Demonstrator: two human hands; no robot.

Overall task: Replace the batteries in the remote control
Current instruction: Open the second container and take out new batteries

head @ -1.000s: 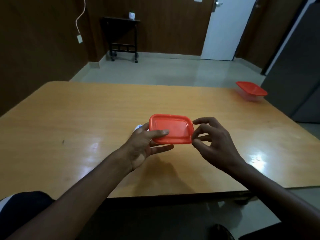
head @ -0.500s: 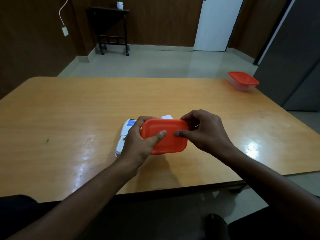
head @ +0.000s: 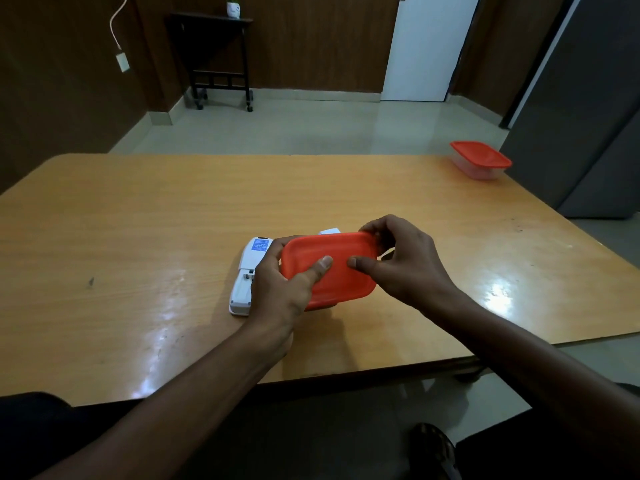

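Note:
A small box with a red lid sits near the middle of the wooden table, held from both sides. My left hand grips its left end with the thumb pressed on the lid. My right hand holds the right end, thumb on the lid and fingers curled over the far corner. A white remote control lies face down just left of the box, its battery bay open, partly hidden by my left hand. A small white piece peeks out behind the box.
A second clear box with a red lid stands at the table's far right corner. A dark cabinet rises to the right of the table. Beyond the table are bare floor, a dark side table and a white door.
A second ago the box was up off the table with my right hand apart from it. Now it is lower beside the remote, and both hands grip it with thumbs on the lid.

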